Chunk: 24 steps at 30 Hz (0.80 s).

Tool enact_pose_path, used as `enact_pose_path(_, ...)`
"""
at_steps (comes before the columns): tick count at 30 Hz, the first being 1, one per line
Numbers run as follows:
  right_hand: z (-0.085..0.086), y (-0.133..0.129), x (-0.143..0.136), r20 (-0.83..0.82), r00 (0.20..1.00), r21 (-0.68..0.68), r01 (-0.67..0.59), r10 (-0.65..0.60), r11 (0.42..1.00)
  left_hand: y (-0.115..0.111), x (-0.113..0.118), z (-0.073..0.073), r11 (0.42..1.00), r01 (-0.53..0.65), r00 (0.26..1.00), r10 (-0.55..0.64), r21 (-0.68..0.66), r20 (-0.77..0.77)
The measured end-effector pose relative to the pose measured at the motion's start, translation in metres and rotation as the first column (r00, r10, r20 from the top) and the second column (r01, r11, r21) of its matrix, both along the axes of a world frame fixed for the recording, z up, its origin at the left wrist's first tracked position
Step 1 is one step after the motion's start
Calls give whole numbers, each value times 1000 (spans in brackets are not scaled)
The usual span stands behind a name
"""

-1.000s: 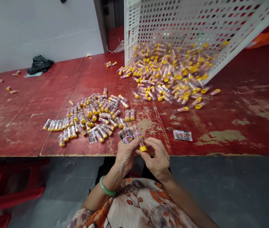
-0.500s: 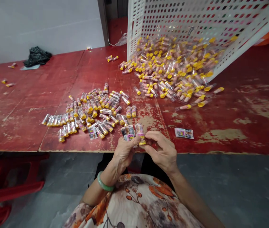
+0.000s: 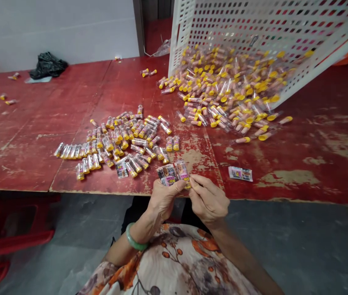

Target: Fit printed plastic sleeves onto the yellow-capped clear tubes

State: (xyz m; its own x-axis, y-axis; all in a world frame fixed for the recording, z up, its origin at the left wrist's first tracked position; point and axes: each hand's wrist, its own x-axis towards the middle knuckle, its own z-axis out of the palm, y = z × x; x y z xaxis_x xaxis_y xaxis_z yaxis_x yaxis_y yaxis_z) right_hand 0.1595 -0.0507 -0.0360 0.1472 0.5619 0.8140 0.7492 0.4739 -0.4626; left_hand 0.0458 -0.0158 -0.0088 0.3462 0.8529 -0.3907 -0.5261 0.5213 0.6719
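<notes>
The head view shows, at lower centre, the left hand [image 3: 164,199] pinching printed cards [image 3: 167,174] under its thumb, with a labelled tube [image 3: 182,170] upright beside them, touching the thumb tip. The right hand [image 3: 209,198] has its fingers pressed together at the tube's lower right edge; their exact grip is unclear. Farther off, a cluster of wrapped tubes [image 3: 118,141] covers the tabletop [image 3: 284,155] left of centre; a white basket [image 3: 181,37] stands upper right.

We've crate [image 3: 223,20] twd bench's [image 3: 284,155] back edge; tubes [image 3: 232,88] in/before it; tube pile [image 3: 117,139] fwd L; card stack [image 3: 240,173] nr front edge.
</notes>
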Motion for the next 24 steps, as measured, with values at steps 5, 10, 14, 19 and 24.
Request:
enact_pose_path(5,0,15,3,-69,982,-118,-185,178,976,18,-9,-4,997,-63,996,65,44,-64)
enact_pose_path(10,5,65,32,-211,967,-261,-198,144,945,72,-43,-6,948,-227,906,289,223,-309)
enact_pose_path(14,15,84,35,-227,966,-290,-190,125,938,86,-51,0,966,-177,945,220,190,-241)
enact_pose_path(19,15,65,6,5,933,-217,-351,360,911,63,-27,0,991,-69,996,75,115,-44)
enact_pose_path(24,-3,60,-9,89,970,-68,-221,227,973,56,-20,-8,988,-110,991,117,104,-66)
